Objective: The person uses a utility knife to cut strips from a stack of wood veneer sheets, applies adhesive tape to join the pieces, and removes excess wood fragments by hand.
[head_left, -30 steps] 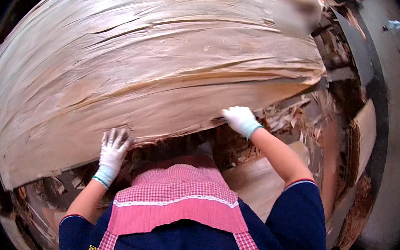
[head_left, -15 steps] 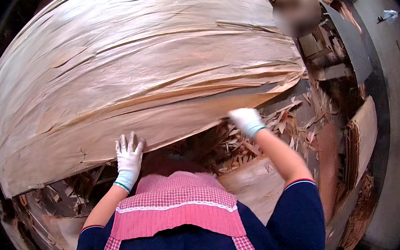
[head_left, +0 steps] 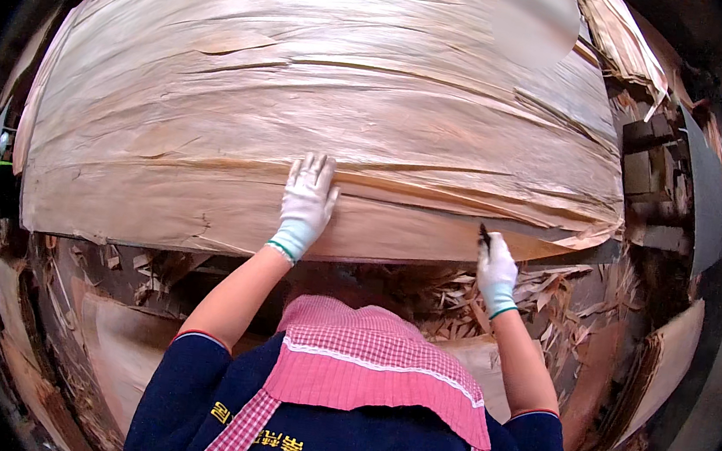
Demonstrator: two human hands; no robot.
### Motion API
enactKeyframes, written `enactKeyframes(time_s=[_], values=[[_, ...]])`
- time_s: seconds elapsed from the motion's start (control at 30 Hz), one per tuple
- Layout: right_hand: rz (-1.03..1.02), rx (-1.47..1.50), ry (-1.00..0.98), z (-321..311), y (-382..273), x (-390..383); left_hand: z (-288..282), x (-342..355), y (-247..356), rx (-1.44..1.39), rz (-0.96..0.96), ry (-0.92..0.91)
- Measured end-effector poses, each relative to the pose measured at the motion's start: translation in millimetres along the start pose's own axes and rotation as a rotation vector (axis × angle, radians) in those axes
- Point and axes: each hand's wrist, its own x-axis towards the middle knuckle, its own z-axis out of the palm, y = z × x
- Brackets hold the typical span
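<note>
A broad sheet of pale wood veneer point(head_left: 214, 113), wrinkled and split along its grain, stretches in front of me. My left hand point(head_left: 305, 206), in a white glove with a green cuff edge, lies flat on its near part with the fingers stretched out. At the near edge, farther right, my gloved right hand point(head_left: 496, 273) is closed round a small dark pointed tool point(head_left: 484, 235); its exact kind is too small to tell. The tool's tip points up and away over the veneer. Beside it, a strip of veneer point(head_left: 543, 246) has a torn, lifted edge with a dark gap behind.
Veneer scraps point(head_left: 458, 310) lie heaped below the near edge, under my right arm. A stack of sheets point(head_left: 658, 371) leans at the right. More torn veneer point(head_left: 623, 37) hangs at the far right corner, near a grey panel point(head_left: 700, 195).
My left hand has slid farther onto the veneer, away from its near edge. My right hand, blurred before, now shows the dark tool upright. The whole view has turned and shifted.
</note>
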Motion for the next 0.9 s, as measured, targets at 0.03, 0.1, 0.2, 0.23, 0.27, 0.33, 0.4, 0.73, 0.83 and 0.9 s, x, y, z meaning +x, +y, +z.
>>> enactKeyframes(time_s=[0.03, 0.1, 0.2, 0.23, 0.27, 0.33, 0.4, 0.73, 0.83, 0.9], values=[[0.021, -0.005, -0.056, 1.3, -8.2, 3.4, 8.5, -1.4, -0.2, -0.004, -0.003, 0.0], [-0.011, 0.011, -0.032, 1.7, -15.7, 8.1, 22.3, -8.7, -1.6, 0.003, 0.073, 0.004], [0.092, 0.077, -0.037, 4.2, -3.4, 14.1, 30.9, -5.1, 4.1, 0.009, 0.068, -0.026], [0.095, 0.075, -0.034, 6.8, 3.0, 15.5, 31.3, -2.8, 2.9, 0.009, 0.069, -0.025], [0.133, 0.105, 0.001, 8.4, 9.7, 16.0, 35.5, -1.9, 1.1, 0.008, 0.067, -0.038], [0.158, 0.183, 0.041, 11.4, 21.7, 17.1, 40.1, -6.3, 3.0, 0.013, 0.042, -0.082], [0.26, 0.24, 0.074, 18.9, 31.0, 15.1, 34.5, -4.2, -7.7, 0.074, -0.014, -0.298], [0.356, -0.056, 0.477, -39.0, 197.8, -1.2, -13.9, -3.6, -2.6, -0.096, 0.057, -0.34], [0.173, -0.287, 0.754, -62.0, 174.2, 2.1, 10.9, -28.8, -2.2, -0.182, -0.003, -0.092], [0.188, -0.191, 0.718, -65.2, 168.2, 8.1, 10.6, -29.4, 2.5, -0.151, 0.003, -0.067]])
